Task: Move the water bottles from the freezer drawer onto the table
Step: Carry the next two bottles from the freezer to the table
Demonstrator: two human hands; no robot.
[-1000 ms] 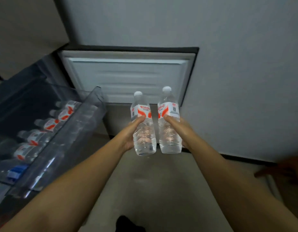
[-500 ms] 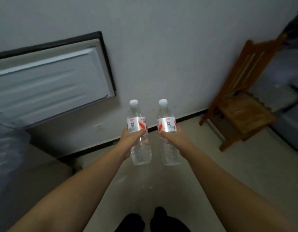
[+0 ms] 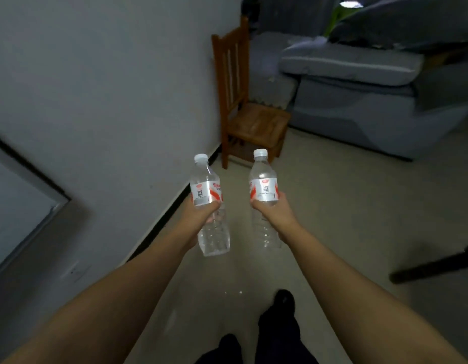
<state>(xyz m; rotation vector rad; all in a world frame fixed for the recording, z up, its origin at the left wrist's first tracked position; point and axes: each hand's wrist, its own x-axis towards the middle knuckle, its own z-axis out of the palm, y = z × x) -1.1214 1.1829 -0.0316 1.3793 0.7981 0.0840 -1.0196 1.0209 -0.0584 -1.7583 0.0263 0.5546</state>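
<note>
Your left hand (image 3: 201, 219) grips one clear plastic water bottle with a white cap and red-and-white label (image 3: 208, 206) around its middle; your right hand (image 3: 273, 215) grips a second such bottle (image 3: 263, 198). Both are held upright and apart, probably for carrying without knocking together. The wooden slat-back chair (image 3: 250, 111) now stands at 12 o'clock, nearer than half a second ago; the white freezer door (image 3: 15, 206) has slid to 9 o'clock. No table is visible.

head-worn view, facing forward and down, close over outstretched forearms
</note>
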